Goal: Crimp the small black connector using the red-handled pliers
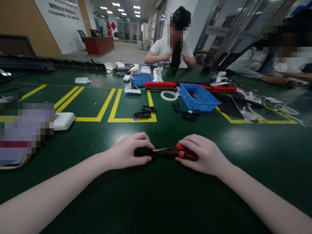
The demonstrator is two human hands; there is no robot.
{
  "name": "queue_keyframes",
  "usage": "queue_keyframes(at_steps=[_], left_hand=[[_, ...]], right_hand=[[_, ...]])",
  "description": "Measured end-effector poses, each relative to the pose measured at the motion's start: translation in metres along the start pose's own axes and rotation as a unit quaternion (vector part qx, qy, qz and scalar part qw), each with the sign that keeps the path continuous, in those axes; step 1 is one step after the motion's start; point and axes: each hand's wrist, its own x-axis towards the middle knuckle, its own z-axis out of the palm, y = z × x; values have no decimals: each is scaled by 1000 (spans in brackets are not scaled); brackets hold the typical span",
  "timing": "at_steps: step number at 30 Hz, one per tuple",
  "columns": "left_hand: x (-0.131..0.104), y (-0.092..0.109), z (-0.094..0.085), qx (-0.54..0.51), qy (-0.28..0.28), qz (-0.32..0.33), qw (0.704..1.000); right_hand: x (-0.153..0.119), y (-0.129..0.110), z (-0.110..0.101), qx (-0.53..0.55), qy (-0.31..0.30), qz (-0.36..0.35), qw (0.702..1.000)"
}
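Near the middle of the green table [136, 191], my left hand [133, 150] is closed around a small black part [144, 151]. My right hand [202, 153] grips red-and-black pliers [181, 152] by the handles, the jaws pointing left. The tips of the pliers meet the right end of the black part; whether they clamp on it cannot be made out. Beyond my hands lie more black parts [141, 114], some inside a yellow-taped outline, and others [191, 114] near a blue bin.
A blue bin [204, 103], a roll of white tape [169, 95] and a red strip [161, 85] are farther back. At left are a blurred phone [21, 136] and a white case [63, 121]. One person [159, 53] sits opposite, another [251, 61] at right.
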Motion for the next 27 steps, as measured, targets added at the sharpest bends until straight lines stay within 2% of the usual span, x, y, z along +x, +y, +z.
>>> queue_keyframes(at_steps=[9,17,27], left_hand=[[-1,-2,0,21,8,25,999],[0,-5,0,24,32,53,998],[2,-10,0,-34,41,50,997]], right_hand=[[2,0,-1,24,-1,18,1000],[4,-7,2,18,6,2,1000],[3,-11,4,22,32,12,999]])
